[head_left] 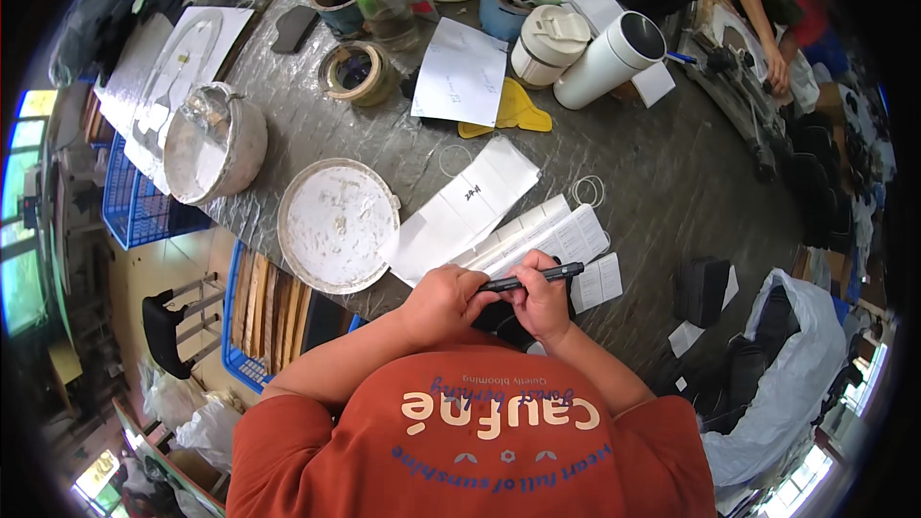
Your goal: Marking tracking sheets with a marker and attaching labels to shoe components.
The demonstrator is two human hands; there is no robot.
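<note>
Both my hands are closed on a black marker pen [566, 271] in front of my chest, over the near edge of the table. My left hand [443, 301] pinches the pen's left end, which its fingers hide. My right hand [541, 303] grips the barrel near the middle, and the other end sticks out to the right. Just beyond the hands lies a folded white paper strip [470, 194] with handwriting on it. Stacks of white printed labels [576, 232] lie beside it, partly behind my right hand, with a loop of thin white string [587, 192] at their far end.
A round white lid [338, 225] and a white-crusted bucket [251, 149] stand to the left. Farther back are a tape roll [357, 74], a white tumbler [609, 59], a lidded cup [549, 45] and a scissors holder [503, 15]. At right sits a plastic bag [815, 355]; another person's hand [775, 72] works beyond.
</note>
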